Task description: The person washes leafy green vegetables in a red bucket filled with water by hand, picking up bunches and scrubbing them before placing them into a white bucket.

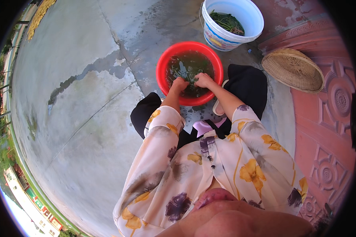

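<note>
A round red plastic basin (189, 44) stands on the concrete between my feet, holding murky water with green plant bits (192, 63) in it. Both my hands are over its near half. My left hand (181, 84) has its fingertips dipped at the water's surface, near the basin's middle. Close to its right, my right hand (203, 80) reaches in from the right rim, fingers bent down towards the greens. The fingertips of both are partly hidden by water and plants, so whether either grips a stem cannot be told.
Beyond the basin, a white plastic bucket (222, 44) holds leafy green stems in water. A shallow woven basket (293, 70) leans against the reddish moulded panel (329, 118) at right. Cracked concrete (86, 118) with wet patches spreads left. My black-trousered knees flank the basin.
</note>
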Demonstrator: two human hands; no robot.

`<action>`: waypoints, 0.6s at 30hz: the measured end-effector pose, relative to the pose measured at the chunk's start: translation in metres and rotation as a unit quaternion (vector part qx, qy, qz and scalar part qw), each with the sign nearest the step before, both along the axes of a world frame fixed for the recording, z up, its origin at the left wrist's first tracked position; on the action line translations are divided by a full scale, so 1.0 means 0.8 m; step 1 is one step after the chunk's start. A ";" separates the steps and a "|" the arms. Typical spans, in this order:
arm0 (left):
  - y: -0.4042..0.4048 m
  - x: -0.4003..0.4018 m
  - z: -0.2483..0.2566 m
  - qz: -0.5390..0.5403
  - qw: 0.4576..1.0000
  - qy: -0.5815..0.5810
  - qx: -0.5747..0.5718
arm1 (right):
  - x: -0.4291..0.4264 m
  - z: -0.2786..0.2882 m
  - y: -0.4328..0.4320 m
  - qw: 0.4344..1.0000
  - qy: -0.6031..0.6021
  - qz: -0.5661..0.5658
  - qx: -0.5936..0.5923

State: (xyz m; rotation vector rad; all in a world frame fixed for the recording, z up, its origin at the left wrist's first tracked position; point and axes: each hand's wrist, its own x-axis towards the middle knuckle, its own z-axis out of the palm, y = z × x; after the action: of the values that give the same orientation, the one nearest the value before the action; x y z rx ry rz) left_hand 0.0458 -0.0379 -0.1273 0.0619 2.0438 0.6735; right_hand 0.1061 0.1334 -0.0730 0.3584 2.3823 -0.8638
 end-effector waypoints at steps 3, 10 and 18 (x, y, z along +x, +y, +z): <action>0.011 -0.003 0.018 -0.029 0.998 0.037 0.037 | -0.022 0.030 0.014 0.995 0.003 -0.054 -0.085; 0.007 -0.045 0.080 0.181 0.948 0.034 0.260 | -0.046 0.078 0.034 0.899 0.232 -0.260 -0.266; -0.011 -0.044 0.079 0.210 0.961 0.075 0.164 | -0.010 0.039 0.039 0.986 0.064 -0.147 0.050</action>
State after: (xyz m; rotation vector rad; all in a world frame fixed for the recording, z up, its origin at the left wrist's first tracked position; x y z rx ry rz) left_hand 0.0105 -0.0465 -0.0642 -0.1391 2.0874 1.3045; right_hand 0.0980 0.1645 -0.0419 0.7291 2.5365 -0.9232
